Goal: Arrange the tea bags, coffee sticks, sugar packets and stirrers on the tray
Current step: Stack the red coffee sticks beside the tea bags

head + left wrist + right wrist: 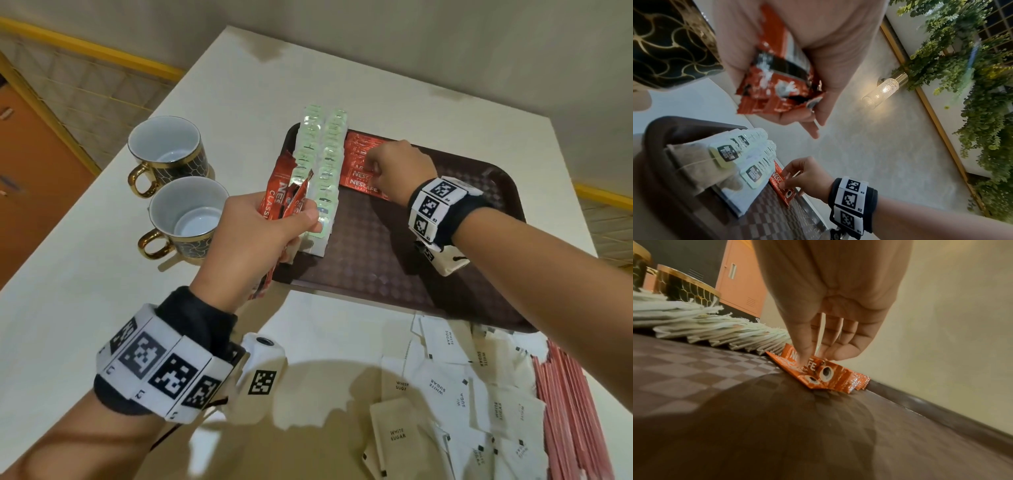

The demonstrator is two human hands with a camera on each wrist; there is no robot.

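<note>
- Black wristband (pixel 191 322) on each bare forearm.
- White blocks with black square codes (pixel 161 373) ring each band.
- A small white camera (pixel 262 363) sits beside each band.

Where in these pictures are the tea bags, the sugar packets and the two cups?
tea bags (pixel 322 161), head view, middle of the two rows on the tray.
sugar packets (pixel 442 387), head view, a packet mid-pile on the table.
cups (pixel 186 214), head view, inside of the nearer cup.
</note>
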